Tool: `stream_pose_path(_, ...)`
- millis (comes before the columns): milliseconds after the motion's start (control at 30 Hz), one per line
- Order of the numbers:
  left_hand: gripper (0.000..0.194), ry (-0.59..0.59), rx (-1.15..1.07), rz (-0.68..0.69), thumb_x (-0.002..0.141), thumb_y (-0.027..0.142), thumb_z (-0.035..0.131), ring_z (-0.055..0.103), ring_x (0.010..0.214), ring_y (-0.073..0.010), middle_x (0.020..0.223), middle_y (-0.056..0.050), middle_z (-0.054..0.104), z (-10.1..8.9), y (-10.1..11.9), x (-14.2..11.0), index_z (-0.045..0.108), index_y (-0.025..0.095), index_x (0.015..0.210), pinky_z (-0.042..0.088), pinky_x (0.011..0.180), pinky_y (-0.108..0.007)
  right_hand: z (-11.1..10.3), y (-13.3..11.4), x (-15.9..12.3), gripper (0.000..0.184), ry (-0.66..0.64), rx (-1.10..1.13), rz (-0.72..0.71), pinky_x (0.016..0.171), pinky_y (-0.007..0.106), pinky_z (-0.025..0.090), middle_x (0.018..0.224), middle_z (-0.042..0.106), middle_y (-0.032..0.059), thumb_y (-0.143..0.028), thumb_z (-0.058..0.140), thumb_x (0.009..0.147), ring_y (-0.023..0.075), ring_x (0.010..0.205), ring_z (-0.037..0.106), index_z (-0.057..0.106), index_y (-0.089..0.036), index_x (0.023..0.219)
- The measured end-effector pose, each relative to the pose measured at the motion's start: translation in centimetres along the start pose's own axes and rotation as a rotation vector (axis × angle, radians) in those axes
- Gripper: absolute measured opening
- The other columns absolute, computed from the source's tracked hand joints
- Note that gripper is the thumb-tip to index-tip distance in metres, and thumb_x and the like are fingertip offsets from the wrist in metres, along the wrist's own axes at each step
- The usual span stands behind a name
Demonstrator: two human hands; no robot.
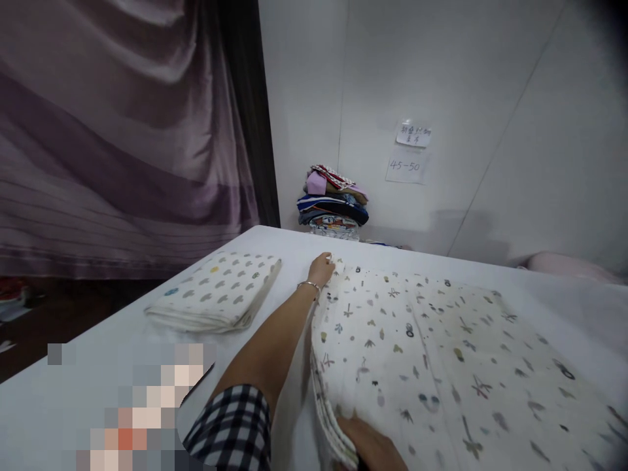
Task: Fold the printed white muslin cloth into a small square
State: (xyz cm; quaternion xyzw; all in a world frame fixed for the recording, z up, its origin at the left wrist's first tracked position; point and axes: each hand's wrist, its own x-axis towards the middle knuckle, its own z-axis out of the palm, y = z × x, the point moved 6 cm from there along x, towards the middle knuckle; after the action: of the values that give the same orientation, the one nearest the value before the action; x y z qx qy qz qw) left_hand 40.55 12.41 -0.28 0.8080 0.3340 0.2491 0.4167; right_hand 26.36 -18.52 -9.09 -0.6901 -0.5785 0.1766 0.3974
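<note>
So the left hand [322, 267], with a bracelet [309, 285] on the wrist, was pinched closed on the far left corner of the big patterned cloth [387, 340], which lay layered on the right side of the white counter [289, 261]. The right hand [370, 445] was at its near left edge, fingers partly hidden, so I couldn't tell how tight. A folded cloth [220, 288] with grey prints sat apart, over left. Fabric pile [333, 199] on the far side, by the wall.

Purplish curtain [127, 144] beside a pale wall [304, 85] bearing two paper notes [406, 165] (one reads 45-50).
</note>
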Motion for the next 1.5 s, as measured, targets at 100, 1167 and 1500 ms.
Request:
stream_pose_path(100,0.043,0.022,0.063,-0.024,0.073,0.012,0.056,0.06,0.083,-0.0157,0.091,-0.004,0.067,-0.3,-0.2,0.0,0.057,0.016,0.116,0.044,0.075,-0.024,-0.5,-0.6,-0.3,0.078,0.043,0.012,-0.046,0.078,0.032,0.055,0.115,0.064,-0.0042,-0.02,0.061,0.065,0.0267,0.095,0.064,0.037,-0.05,0.133)
stream_pose_path(1167,0.032,-0.243,0.272,-0.034,0.075,0.029,0.061,0.056,0.103,-0.021,0.109,-0.006,0.062,-4.6,-3.1,-18.3,0.06,0.019,0.106,0.041,0.092,-0.03,-1.4,-10.5,3.4,0.024,-0.559,-0.097,-0.164,0.072,0.024,0.046,0.09,0.064,0.0037,-0.025,0.056,0.079,0.0155,0.079,0.059,0.065,-0.019,0.101)
stream_pose_path(1500,0.04,-0.247,0.52,0.218,0.082,0.023,0.046,0.051,0.1,-0.0215,0.12,-0.008,0.046,-4.7,-1.0,-25.6,0.044,0.022,0.121,0.044,0.076,-0.032,-12.1,3.1,24.8,0.014,0.038,-0.069,0.502,0.051,0.017,0.045,0.081,0.067,0.007,-0.019,0.056,0.084,0.0072,0.054,0.059,0.062,-0.01,0.093)
